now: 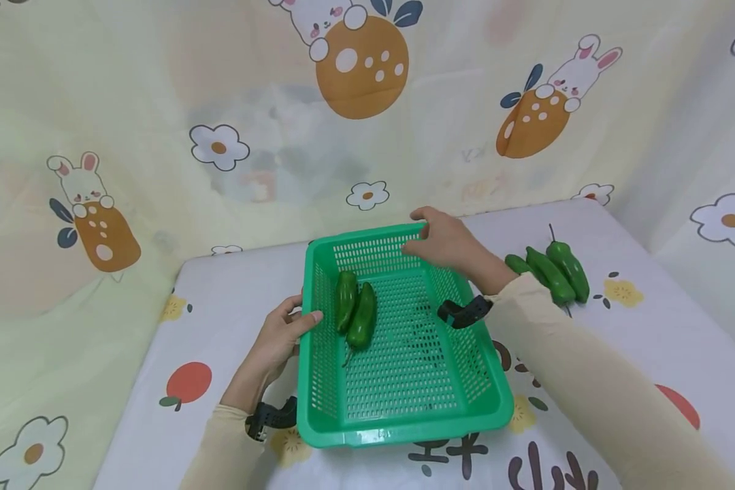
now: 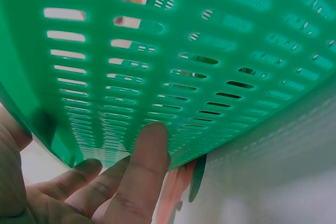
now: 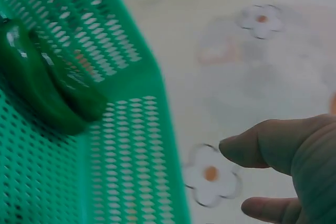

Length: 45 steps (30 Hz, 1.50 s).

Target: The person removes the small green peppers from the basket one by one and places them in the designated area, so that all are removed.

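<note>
A green plastic basket (image 1: 398, 340) with slotted walls is held at its left side by my left hand (image 1: 282, 333). The thumb lies over the rim, and in the left wrist view the fingers (image 2: 142, 171) are against the outer wall. Two green peppers, one (image 1: 346, 299) beside the other (image 1: 363, 318), lie inside near the left wall. My right hand (image 1: 447, 238) is by the basket's far right corner, thumb and fingers spread. In the right wrist view this hand (image 3: 294, 166) is apart from the basket rim, with nothing between thumb and finger.
Three more green peppers (image 1: 551, 272) lie together on the table at the right, partly behind my right forearm. The table has a white printed cloth (image 1: 233, 306). A curtain (image 1: 159, 88) with rabbits and flowers hangs along the back and sides.
</note>
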Motion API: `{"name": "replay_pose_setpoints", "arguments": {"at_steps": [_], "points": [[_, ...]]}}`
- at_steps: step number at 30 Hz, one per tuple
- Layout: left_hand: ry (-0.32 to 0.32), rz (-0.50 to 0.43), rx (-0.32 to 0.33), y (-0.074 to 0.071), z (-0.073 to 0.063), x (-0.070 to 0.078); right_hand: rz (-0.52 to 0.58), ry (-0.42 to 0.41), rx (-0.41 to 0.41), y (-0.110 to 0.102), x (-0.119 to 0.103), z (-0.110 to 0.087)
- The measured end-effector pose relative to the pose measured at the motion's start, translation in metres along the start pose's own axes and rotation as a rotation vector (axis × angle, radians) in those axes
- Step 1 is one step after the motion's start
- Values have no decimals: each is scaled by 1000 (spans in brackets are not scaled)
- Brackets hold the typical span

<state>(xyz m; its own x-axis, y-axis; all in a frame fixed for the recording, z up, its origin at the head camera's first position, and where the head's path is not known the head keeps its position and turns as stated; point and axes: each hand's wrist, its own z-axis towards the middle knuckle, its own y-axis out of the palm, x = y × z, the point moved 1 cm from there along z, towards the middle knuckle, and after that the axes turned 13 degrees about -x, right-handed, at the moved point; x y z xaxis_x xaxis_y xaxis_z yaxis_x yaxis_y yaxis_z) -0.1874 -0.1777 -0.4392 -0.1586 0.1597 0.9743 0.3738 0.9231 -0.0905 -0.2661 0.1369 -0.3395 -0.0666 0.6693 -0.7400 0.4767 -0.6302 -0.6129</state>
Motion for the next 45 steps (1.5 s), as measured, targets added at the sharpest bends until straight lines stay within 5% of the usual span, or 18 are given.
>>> {"name": "replay_pose_setpoints", "arguments": {"at_steps": [6,14,21,45], "points": [[-2,-16,0,1,1,-1,33,42,-109,29,-5,26],[3,-10,5,0,1,0,121,93,-206,58,-12,41],[-5,-17,6,0,1,1,83,160,-259,77,-15,47],[-19,-21,-3,2,0,2,-41,231,-277,109,-7,53]]}}
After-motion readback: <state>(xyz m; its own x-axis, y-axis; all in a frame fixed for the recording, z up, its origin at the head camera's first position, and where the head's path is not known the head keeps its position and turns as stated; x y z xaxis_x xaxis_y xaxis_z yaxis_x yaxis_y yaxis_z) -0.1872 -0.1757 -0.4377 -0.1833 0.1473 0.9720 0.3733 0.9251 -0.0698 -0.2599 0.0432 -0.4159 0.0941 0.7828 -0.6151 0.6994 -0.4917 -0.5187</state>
